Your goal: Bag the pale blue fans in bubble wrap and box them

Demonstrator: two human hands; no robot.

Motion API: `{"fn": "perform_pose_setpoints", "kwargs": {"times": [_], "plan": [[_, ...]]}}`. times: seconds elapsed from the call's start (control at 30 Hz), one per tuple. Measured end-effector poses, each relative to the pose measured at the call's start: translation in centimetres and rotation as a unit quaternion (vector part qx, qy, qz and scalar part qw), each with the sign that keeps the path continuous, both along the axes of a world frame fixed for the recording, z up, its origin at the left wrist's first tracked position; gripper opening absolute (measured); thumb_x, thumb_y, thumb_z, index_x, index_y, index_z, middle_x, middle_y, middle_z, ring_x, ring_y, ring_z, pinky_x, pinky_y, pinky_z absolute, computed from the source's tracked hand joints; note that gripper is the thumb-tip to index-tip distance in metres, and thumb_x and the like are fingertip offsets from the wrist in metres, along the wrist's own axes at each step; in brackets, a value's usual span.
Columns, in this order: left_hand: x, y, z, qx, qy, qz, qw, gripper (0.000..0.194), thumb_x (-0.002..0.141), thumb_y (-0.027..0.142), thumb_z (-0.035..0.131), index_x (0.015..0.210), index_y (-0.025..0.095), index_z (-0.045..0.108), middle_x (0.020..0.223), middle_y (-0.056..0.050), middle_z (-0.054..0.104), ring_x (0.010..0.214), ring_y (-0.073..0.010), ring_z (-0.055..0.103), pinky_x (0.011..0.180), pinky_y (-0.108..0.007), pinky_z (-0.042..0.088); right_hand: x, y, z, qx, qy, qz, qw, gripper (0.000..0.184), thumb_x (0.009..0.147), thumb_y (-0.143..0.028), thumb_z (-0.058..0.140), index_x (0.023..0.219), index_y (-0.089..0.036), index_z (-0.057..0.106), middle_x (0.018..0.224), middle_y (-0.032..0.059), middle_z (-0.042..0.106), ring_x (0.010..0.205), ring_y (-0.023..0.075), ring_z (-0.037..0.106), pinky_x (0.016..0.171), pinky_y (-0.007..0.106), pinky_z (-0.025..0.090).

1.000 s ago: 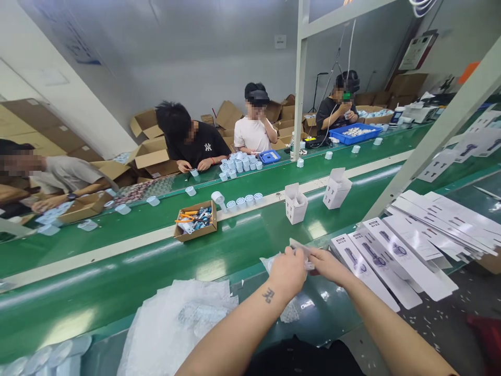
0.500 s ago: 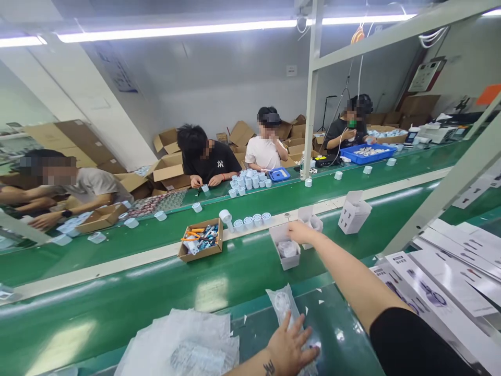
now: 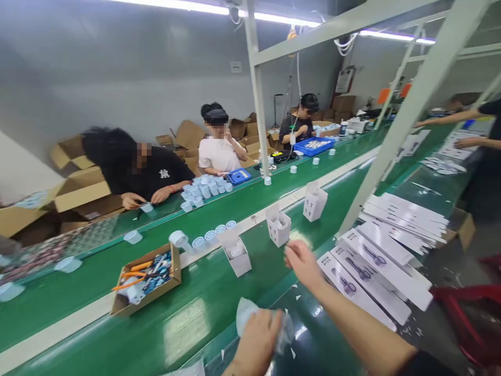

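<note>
My left hand [image 3: 256,334] is closed on a clear plastic bag [image 3: 245,313] at the near edge of the green conveyor belt; fingers and glare hide most of its contents. My right hand [image 3: 301,263] hovers over the belt's near side with curled fingers and nothing visible in them. Just beyond its fingertips stands an open white box [image 3: 278,231] with something pale inside. Left of that is another open white box [image 3: 237,258] holding a plastic-wrapped item. A third white box [image 3: 314,203] stands farther right.
A cardboard tray [image 3: 146,277] of tools and small parts sits on the left, beside several round white caps [image 3: 210,235]. Flat printed cartons [image 3: 360,266] lie stacked at right. A slanted metal post [image 3: 391,130] rises there. Several people work along the belt.
My view has swung right. My right hand has left the open box and come to the right with fingers curled. My left hand, spread over the bag before, has closed on it.
</note>
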State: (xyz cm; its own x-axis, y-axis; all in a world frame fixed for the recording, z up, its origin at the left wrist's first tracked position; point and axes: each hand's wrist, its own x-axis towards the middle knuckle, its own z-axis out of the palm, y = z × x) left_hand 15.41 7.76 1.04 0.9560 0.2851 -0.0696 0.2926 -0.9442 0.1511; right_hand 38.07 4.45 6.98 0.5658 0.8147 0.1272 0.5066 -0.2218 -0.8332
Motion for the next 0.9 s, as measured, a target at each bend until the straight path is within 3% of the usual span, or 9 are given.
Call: {"fn": "perform_pose_setpoints", "kwargs": {"times": [0.07, 0.13, 0.27, 0.4, 0.53, 0.6, 0.7, 0.77, 0.9], "plan": [[-0.6, 2.4, 2.5, -0.066, -0.059, 0.114, 0.99, 0.052, 0.077, 0.01, 0.05, 0.128, 0.02, 0.051, 0.103, -0.01, 0.063, 0.095, -0.025, 0.058, 0.083, -0.039, 0.048, 1.3, -9.8, -2.2, 0.002, -0.13, -0.15, 0.98, 0.032, 0.089, -0.033, 0.043, 0.113, -0.017, 0.056, 0.099, 0.0141, 0.059, 0.093, 0.0289, 0.059, 0.081, 0.048, 0.05], [-0.8, 4.5, 4.2, -0.166, -0.152, 0.225, 0.948, 0.039, 0.077, 0.02, 0.053, 0.116, 0.019, 0.058, 0.1, -0.008, 0.064, 0.094, -0.0245, 0.059, 0.084, -0.037, 0.048, 2.4, -18.5, -4.8, -0.129, -0.302, -0.224, 0.918, 0.043, 0.08, -0.017, 0.048, 0.122, -0.023, 0.055, 0.122, 0.0184, 0.051, 0.108, 0.0383, 0.052, 0.081, 0.056, 0.045], [0.1, 6.0, 6.4, -0.414, -0.32, 0.397, 0.754, 0.034, 0.069, 0.032, 0.064, 0.099, 0.018, 0.06, 0.083, -0.004, 0.065, 0.074, -0.0204, 0.061, 0.066, -0.03, 0.05, 3.4, -26.1, -8.7, -0.281, -0.465, -0.158, 0.824, 0.077, 0.067, 0.004, 0.046, 0.133, -0.035, 0.048, 0.137, 0.0125, 0.047, 0.116, 0.0381, 0.048, 0.079, 0.051, 0.046], [0.5, 4.3, 9.0, -0.597, -0.388, 0.474, 0.517, 0.032, 0.061, 0.017, 0.068, 0.093, 0.014, 0.062, 0.085, -0.004, 0.068, 0.068, -0.0165, 0.063, 0.057, -0.024, 0.05, 4.3, -24.1, -8.3, -0.235, -0.469, -0.058, 0.849, 0.044, 0.08, -0.004, 0.048, 0.113, -0.029, 0.064, 0.114, 0.0072, 0.066, 0.101, 0.0287, 0.057, 0.081, 0.044, 0.045], [-1.3, 3.0, 11.2, -0.654, -0.433, 0.472, 0.402, 0.021, 0.064, 0.006, 0.063, 0.084, 0.013, 0.064, 0.077, -0.002, 0.069, 0.061, -0.0128, 0.063, 0.055, -0.021, 0.052, 5.8, -20.6, -5.3, -0.137, -0.441, 0.013, 0.887, 0.029, 0.092, -0.017, 0.041, 0.105, -0.024, 0.066, 0.114, 0.0064, 0.066, 0.116, 0.0267, 0.05, 0.102, 0.047, 0.035], [-2.1, 2.8, 11.8, -0.663, -0.449, 0.47, 0.371, 0.018, 0.066, 0.004, 0.061, 0.082, 0.012, 0.064, 0.074, -0.002, 0.069, 0.06, -0.0124, 0.064, 0.054, -0.02, 0.053, 6.0, -18.8, -4.4, -0.145, -0.416, 0.042, 0.897, 0.032, 0.091, -0.021, 0.045, 0.119, -0.023, 0.059, 0.132, 0.0076, 0.055, 0.13, 0.0283, 0.038, 0.106, 0.048, 0.032], [-2.9, 2.4, 12.1, -0.67, -0.46, 0.466, 0.349, 0.018, 0.067, 0.002, 0.06, 0.082, 0.011, 0.064, 0.074, -0.003, 0.069, 0.06, -0.013, 0.064, 0.054, -0.021, 0.054, 5.5, -16.3, -4.8, -0.235, -0.384, 0.095, 0.888, 0.085, 0.066, -0.03, 0.074, 0.142, -0.023, 0.037, 0.154, 0.011, 0.025, 0.14, 0.0405, 0.016, 0.103, 0.059, 0.033], [-3.3, 1.9, 11.9, -0.675, -0.458, 0.463, 0.346, 0.017, 0.067, 0.002, 0.06, 0.081, 0.011, 0.064, 0.073, -0.003, 0.069, 0.059, -0.0132, 0.064, 0.053, -0.022, 0.054, 4.8, -15.0, -5.9, -0.272, -0.37, 0.111, 0.882, 0.103, 0.051, -0.023, 0.082, 0.143, -0.025, 0.036, 0.155, 0.0122, 0.022, 0.139, 0.0465, 0.014, 0.1, 0.065, 0.033], [-4.5, 0.9, 11.5, -0.669, -0.452, 0.472, 0.355, 0.018, 0.063, 0.005, 0.065, 0.08, 0.011, 0.064, 0.072, -0.003, 0.068, 0.058, -0.0132, 0.063, 0.051, -0.021, 0.053, 4.1, -12.8, -6.1, -0.225, -0.329, 0.113, 0.91, 0.058, 0.067, -0.006, 0.063, 0.124, -0.019, 0.059, 0.136, 0.0135, 0.053, 0.128, 0.0345, 0.043, 0.1, 0.046, 0.042]]}}
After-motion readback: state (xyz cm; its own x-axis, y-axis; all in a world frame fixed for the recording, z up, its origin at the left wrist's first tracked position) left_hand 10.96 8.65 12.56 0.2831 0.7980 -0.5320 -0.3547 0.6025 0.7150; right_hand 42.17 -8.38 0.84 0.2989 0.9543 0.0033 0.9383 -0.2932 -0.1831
